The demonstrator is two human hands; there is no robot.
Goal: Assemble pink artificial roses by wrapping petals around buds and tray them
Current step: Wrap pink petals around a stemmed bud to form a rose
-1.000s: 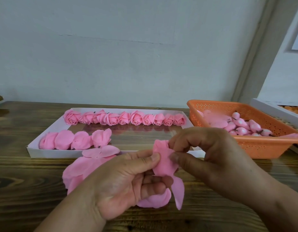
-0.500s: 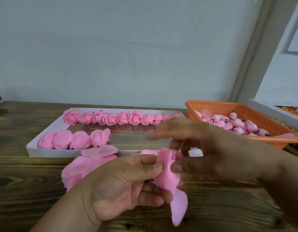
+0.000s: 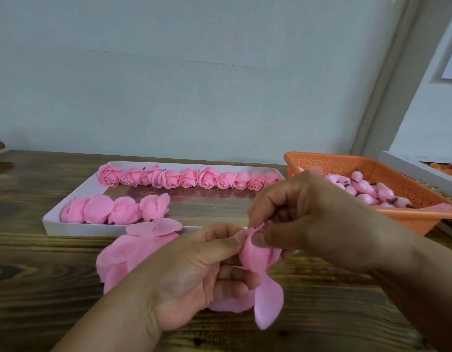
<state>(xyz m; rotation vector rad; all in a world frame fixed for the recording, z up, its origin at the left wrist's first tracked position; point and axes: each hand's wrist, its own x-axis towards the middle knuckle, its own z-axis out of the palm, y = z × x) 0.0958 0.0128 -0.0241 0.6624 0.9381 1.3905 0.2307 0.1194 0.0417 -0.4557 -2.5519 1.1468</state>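
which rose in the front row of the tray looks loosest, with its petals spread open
The rightmost rose of the front row in the white tray: its petals flare outward at the top, while the three to its left are rounded, closed shapes.

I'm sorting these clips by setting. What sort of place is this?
Probably a small craft or piecework bench, home or workshop I can't tell: a white tray lined with finished roses, an orange basket of buds, and loose petals on a wooden table.
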